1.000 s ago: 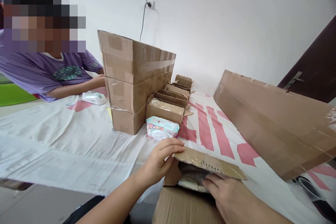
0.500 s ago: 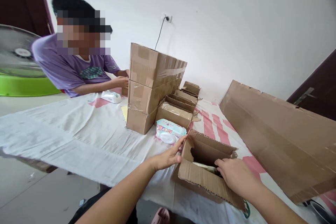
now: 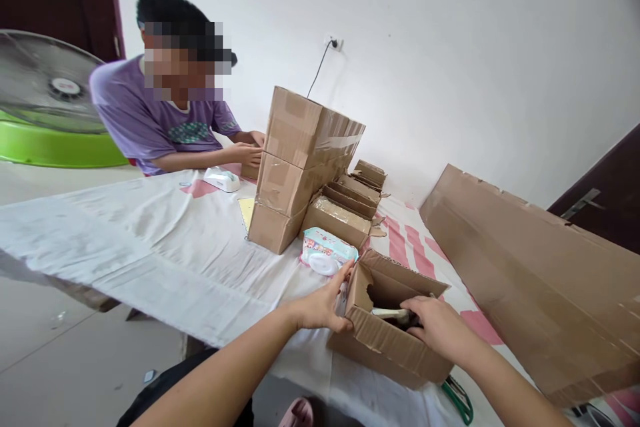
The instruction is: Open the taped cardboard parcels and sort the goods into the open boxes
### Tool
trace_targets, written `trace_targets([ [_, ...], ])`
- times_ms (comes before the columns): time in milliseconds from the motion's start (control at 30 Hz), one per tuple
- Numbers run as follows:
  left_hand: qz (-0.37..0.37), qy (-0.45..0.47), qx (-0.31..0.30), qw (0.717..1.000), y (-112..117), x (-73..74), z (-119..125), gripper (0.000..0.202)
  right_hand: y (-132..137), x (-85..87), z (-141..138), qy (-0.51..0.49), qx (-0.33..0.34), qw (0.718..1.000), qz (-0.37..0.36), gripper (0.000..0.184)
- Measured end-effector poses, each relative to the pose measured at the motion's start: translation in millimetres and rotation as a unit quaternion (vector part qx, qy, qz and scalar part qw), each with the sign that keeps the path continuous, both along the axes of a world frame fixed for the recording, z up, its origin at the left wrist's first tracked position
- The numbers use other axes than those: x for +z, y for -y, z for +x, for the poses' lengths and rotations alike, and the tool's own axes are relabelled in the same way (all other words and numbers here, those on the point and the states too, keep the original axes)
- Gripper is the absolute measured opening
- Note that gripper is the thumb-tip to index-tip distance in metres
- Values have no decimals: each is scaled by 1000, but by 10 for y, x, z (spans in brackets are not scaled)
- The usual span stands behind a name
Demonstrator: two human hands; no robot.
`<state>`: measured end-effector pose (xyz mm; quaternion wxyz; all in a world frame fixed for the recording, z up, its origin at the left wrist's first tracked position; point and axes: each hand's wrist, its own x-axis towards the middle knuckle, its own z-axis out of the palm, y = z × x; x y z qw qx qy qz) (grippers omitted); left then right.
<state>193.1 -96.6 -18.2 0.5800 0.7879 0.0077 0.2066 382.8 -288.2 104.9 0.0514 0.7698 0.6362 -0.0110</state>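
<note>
An opened cardboard box (image 3: 385, 353) stands on the cloth-covered table in front of me, flaps up at the far side and folded down at the near side. My left hand (image 3: 323, 303) rests against its left end, thumb and fingers spread apart along the edge. My right hand (image 3: 435, 323) reaches into the box, fingers bent round something dark and hard to make out. A pale item (image 3: 387, 313) lies inside by those fingertips; its kind is unclear. Right of the box, a green-handled tool (image 3: 457, 400) lies partly hidden. A pack of wet wipes (image 3: 330, 248) sits just beyond my left hand.
A stack of taped cartons (image 3: 287, 177) rises beyond the wipes, with several open boxes (image 3: 345, 210) behind. A large cardboard sheet (image 3: 530, 280) leans at the right. Across the table a person in a purple shirt (image 3: 165, 127) handles a small box near a white dispenser (image 3: 221, 179).
My right hand's fingers have curled closer together inside the box. The box's near flap has dropped down, and more of the green-handled tool shows. My view has turned slightly left.
</note>
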Motion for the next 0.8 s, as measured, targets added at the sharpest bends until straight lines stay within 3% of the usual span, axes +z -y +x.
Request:
trace_targets([
  [200,9,3,-5,1000,56,-13,34,154,-68,-57,12,-25,-1,1000,-6,21],
  [400,-30,24,35,999,62,43,24,160,33,-138,73,-60,-29,990,128,27],
  [600,-29,21,39,999,-16,168,-84,156,67,71,121,-136,-67,950,273,36],
  [800,3,-10,76,997,-365,250,-336,147,130,271,192,-130,-37,904,405,35],
])
